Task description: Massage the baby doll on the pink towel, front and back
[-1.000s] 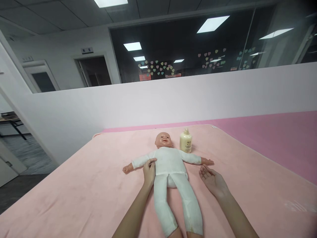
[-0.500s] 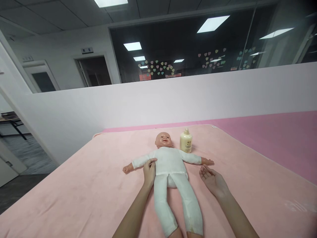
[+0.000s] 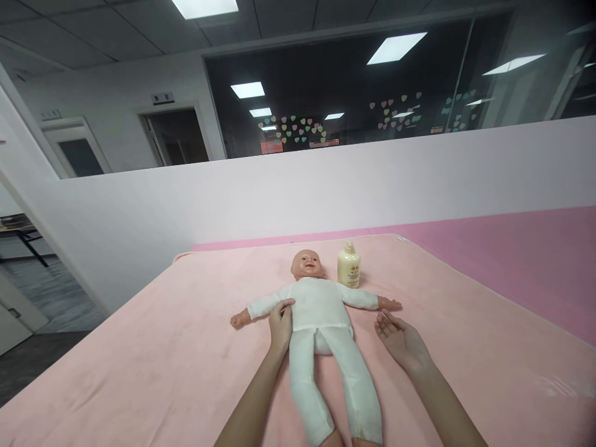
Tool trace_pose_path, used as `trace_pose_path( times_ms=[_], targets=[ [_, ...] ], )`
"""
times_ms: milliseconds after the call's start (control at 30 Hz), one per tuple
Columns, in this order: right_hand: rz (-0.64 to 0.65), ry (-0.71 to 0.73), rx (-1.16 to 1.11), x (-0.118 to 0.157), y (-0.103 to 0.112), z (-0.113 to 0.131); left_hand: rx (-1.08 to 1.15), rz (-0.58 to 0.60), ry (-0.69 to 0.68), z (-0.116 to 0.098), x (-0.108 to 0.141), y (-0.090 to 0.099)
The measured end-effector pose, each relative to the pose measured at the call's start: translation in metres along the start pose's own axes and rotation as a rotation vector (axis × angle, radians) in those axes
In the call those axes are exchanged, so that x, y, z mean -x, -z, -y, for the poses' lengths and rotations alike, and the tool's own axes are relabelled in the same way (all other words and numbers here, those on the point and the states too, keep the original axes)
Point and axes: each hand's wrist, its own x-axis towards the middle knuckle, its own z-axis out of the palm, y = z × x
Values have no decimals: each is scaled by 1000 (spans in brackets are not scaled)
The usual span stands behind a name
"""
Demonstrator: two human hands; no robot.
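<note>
doll [image 3: 320, 305] lies face-up; long axis approx fore-aft, head [image 3: 307, 264] pts away

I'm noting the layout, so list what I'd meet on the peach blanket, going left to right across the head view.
Doll's curled hand, person's left hand, doll's head, pale yellow bottle, person's right hand.
</note>
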Motion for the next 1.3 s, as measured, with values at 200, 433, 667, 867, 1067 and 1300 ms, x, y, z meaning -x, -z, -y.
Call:
trace_pose_path(
  times_ms=[200,433,667,867,1067,1300],
  targets=[
    [2,-2,-8,2,-1,0,18,0,3,1,0,0],
    [-19,-1,-14,2,-3,0,-4,3,-9,1,0,1],
    [-25,-1,-10,2,-3,1,-9,-3,-10,2,0,1],
    [-23,-2,-8,2,-3,1,1,-7,8,6,-2,0],
    [-63,-15,-37,1,-6,3,-5,-2,24,5,-1,0],
    [-85,-31,-57,4,-9,7,-31,-7,0,4,9,6]
  ],
)
